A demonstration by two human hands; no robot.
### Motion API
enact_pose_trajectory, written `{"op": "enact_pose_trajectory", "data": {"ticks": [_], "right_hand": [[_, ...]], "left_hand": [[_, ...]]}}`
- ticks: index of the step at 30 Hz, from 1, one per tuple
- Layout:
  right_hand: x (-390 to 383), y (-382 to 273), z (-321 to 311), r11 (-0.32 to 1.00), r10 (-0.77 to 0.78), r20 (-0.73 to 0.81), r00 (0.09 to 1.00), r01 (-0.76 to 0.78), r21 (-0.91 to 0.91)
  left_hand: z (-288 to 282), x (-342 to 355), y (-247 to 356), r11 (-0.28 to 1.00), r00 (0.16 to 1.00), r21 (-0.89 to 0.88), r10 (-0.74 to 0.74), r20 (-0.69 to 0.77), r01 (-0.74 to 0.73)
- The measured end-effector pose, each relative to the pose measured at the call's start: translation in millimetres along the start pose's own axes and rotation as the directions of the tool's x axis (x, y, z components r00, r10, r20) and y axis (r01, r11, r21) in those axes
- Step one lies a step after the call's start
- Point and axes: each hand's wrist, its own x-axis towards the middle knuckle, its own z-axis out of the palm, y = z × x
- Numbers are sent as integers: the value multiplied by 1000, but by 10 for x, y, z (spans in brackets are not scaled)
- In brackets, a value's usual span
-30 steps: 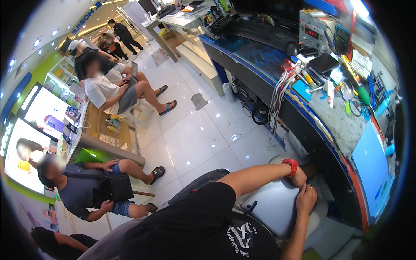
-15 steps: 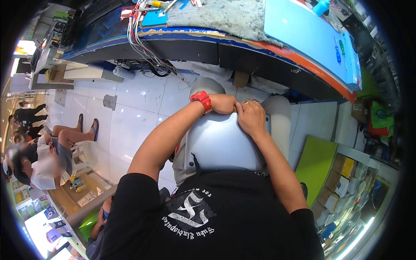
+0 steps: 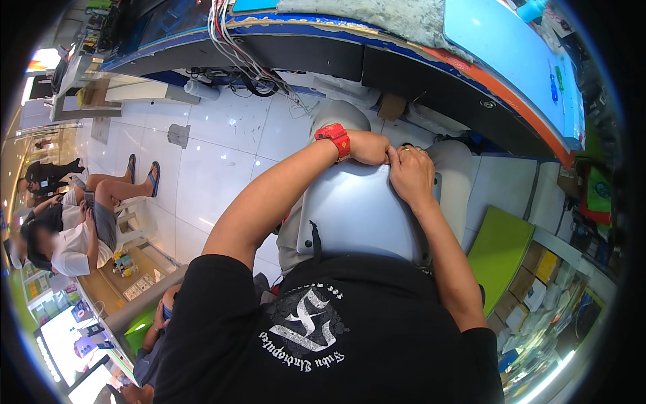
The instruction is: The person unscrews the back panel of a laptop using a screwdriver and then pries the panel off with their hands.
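Across my lap lies a silver laptop (image 3: 363, 209), underside up, with rounded corners and dark round feet near its corners. A short black strip (image 3: 315, 237) sticks up near its near left corner. My left hand (image 3: 369, 147), below a red wristwatch (image 3: 334, 140), is closed at the far edge of the laptop. Close against it, my right hand (image 3: 412, 178), with a ring on one finger, is closed on the same edge, its thumb next to the left fingers. The fingertips of both hands are mostly hidden.
A workbench (image 3: 404, 50) spans the far side, with a blue mat (image 3: 501, 50) and screwdrivers (image 3: 556, 84) at right. Loose cables (image 3: 235, 50) hang from its edge. A glass display case (image 3: 552, 303) stands at right. At left, a seated person (image 3: 77, 246) and counters surround the tiled floor.
The whole view has shifted, so the bench and lap appear farther right. Both hands stay at the laptop's far edge, with little visible change in grip.
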Motion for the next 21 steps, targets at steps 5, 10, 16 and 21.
{"op": "enact_pose_trajectory", "data": {"ticks": [5, 10, 16, 21], "right_hand": [[57, -77, -92, 1000, 22, 26, 999, -22, -6], [87, -100, -265, 998, -51, -91, 995, 48, -32], [206, -69, -381, 994, -109, -183, 977, 104, -36], [111, -20, -298, 995, -67, -85, 994, 60, -79]], "left_hand": [[-17, -17, -17, 994, 999, -103, -41, 32, 44], [-41, 14, 35, 998, 996, -31, 48, -81, -51], [-193, -69, 180, 993, 984, 15, 119, -135, -118], [259, -164, 195, 991, 871, 136, 54, -489, 15]]}}
